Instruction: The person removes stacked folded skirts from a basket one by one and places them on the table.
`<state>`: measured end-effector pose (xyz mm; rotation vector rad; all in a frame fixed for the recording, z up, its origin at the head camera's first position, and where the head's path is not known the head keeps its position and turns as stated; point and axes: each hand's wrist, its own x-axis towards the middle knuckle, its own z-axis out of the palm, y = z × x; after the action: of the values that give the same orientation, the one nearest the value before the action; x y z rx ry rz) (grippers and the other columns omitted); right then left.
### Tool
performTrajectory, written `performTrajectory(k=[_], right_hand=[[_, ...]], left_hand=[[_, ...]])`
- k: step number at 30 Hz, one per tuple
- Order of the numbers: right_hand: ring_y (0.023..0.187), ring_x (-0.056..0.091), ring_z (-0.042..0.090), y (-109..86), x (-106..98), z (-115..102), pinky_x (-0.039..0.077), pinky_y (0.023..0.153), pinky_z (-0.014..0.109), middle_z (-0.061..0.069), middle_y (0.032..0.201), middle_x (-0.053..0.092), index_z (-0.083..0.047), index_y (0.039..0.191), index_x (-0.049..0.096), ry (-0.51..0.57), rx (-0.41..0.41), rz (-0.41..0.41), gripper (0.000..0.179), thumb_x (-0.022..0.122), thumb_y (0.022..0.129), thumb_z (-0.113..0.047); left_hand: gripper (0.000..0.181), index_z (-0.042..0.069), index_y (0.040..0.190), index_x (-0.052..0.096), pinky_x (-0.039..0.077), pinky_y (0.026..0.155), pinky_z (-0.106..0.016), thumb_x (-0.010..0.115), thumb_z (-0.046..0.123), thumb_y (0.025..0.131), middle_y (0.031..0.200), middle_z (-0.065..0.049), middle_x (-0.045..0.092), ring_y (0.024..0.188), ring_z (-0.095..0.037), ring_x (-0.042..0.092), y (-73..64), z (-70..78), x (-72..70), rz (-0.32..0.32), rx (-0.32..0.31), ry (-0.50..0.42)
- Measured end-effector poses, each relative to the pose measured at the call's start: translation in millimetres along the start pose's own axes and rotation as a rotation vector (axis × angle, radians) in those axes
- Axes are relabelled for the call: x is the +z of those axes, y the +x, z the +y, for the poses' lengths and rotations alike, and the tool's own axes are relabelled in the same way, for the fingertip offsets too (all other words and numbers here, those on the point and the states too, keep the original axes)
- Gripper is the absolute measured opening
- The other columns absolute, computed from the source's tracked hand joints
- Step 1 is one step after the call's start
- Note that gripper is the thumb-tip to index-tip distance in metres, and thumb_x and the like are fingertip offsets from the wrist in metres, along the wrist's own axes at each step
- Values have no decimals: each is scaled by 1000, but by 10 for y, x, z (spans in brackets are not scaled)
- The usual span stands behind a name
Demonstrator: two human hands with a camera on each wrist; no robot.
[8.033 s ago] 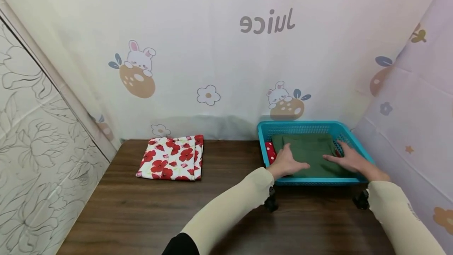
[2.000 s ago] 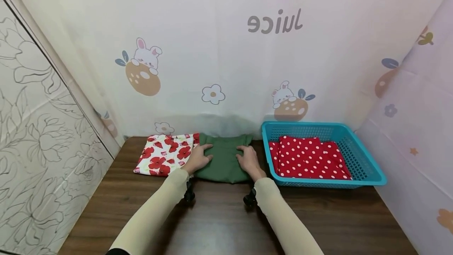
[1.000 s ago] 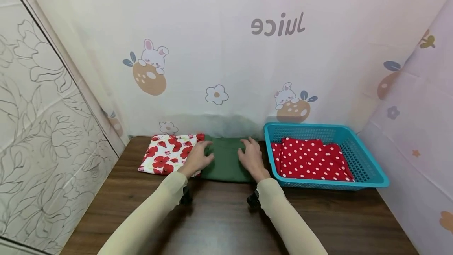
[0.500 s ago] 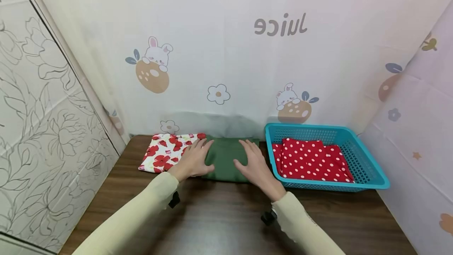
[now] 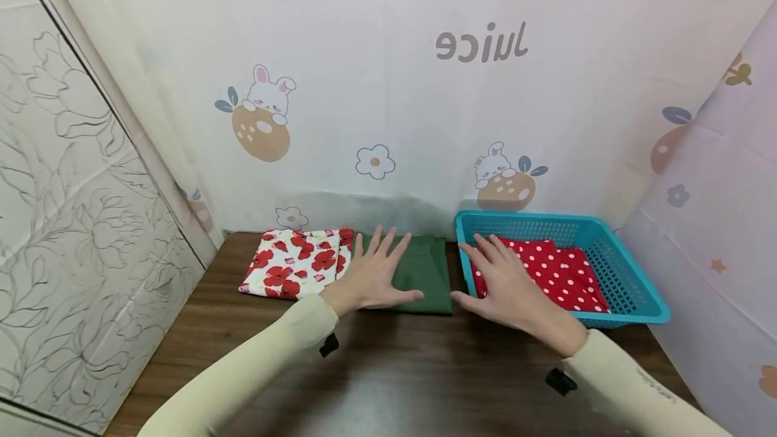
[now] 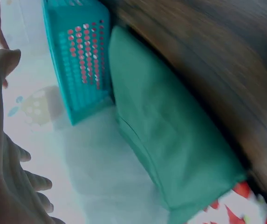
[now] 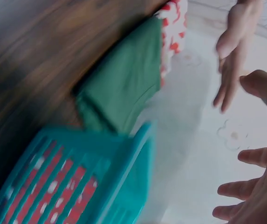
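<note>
A folded green cloth [image 5: 427, 275] lies on the table beside a folded white cloth with red flowers [image 5: 291, 265], close against its right edge. Over the green cloth my left hand [image 5: 373, 275] hovers with its fingers spread, holding nothing. My right hand [image 5: 510, 285], also with straight spread fingers, is in front of the blue-green basket's left side and overlaps it in the head view. Inside the basket [image 5: 643, 295] is a folded red cloth with white dots [image 5: 564, 275]. The left wrist view shows the green cloth [image 6: 166, 126] flat and the left hand [image 6: 12, 177] raised apart from it.
The dark wooden table [image 5: 388, 383] runs back to a printed curtain [image 5: 376, 86] behind the cloths. Another curtain [image 5: 722, 235] borders the right side near the basket. A white panel with line-drawn flowers [image 5: 91, 221] stands at the left.
Earlier the green cloth was carried from the basket to the table beside the flowered cloth. Both hands have since let go and lifted; the right hand has moved right, toward the basket.
</note>
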<state>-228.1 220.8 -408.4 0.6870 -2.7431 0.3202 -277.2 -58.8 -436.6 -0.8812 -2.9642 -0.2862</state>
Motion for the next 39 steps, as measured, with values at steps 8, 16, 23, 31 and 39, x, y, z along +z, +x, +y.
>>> performTrajectory(k=[8,16,23,31,39], right_hand=[[145,29,58,-167,-209,444,26,109,81,29,159,35,-8,158,37,-10,122,-137,103,81,79,-57],[142,19,65,-175,-306,1018,18,102,89,39,160,20,-3,161,23,-62,257,-171,115,74,81,-66],[141,14,69,-236,-221,1417,13,99,92,44,157,14,0,161,19,-22,343,-208,117,72,81,-68],[138,16,68,-335,-132,1787,21,103,87,46,155,12,5,160,14,19,456,-252,119,69,83,-68],[131,19,70,-404,-87,2019,38,96,82,50,147,12,11,157,4,141,559,-319,118,70,89,-59]], left_hand=[[112,25,167,9,8,121,-73,45,88,82,174,-9,12,160,-39,3,244,414,-43,39,57,-7],[112,29,167,2,2,122,-72,42,90,82,175,-8,7,161,-38,2,591,843,-85,46,90,7],[108,33,167,0,5,128,-58,42,88,84,175,-3,2,162,-28,-1,822,1127,-74,-13,86,-31],[104,33,166,0,12,129,-52,38,88,86,175,0,5,162,-27,4,1049,1411,-4,-54,60,-129],[100,39,165,7,31,123,-52,49,83,86,172,7,16,160,-26,16,1202,1647,138,-67,-34,-308]])
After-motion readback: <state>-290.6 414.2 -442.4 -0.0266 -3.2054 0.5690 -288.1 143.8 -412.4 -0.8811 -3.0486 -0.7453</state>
